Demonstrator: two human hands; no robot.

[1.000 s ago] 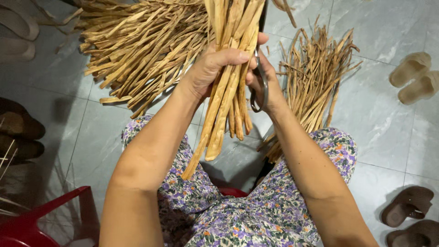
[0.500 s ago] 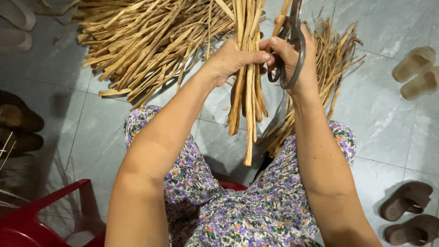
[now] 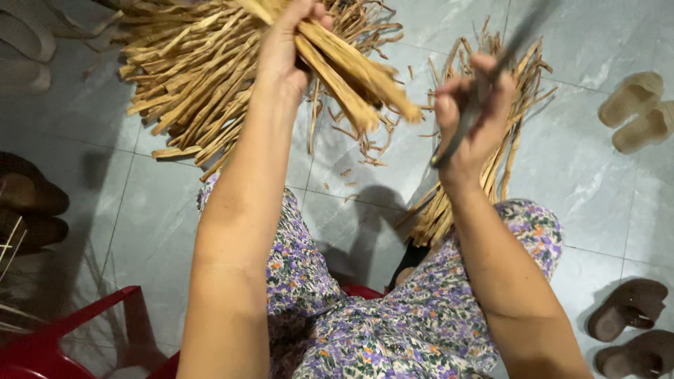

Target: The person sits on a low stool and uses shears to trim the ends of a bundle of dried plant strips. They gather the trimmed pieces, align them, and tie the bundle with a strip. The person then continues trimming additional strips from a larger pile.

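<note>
Left hand (image 3: 291, 42) is raised at the top of the view, fingers wrapped tight around a bundle of dried tan strips (image 3: 351, 74). The bundle's long axis runs diagonally: the gripped end sits at upper left, the free cut ends point down and to the right, toward the right hand. Right hand (image 3: 472, 119) is closed around the handles of dark scissors (image 3: 484, 88); the blades point up and right and are motion-blurred, so I cannot tell whether they are open. The two hands are apart, and the scissors are clear of the bundle. Versus 0.5 s earlier: the bundle hung nearly vertical, free ends down, with both hands close together at its top; it is now swung to the diagonal and the hands have separated. Small offcuts (image 3: 361, 151) lie on the grey tile floor (image 3: 583, 196) beneath. A large pile of strips (image 3: 189, 77) lies beyond the left forearm, a smaller pile (image 3: 449, 203) behind the right wrist.
</note>
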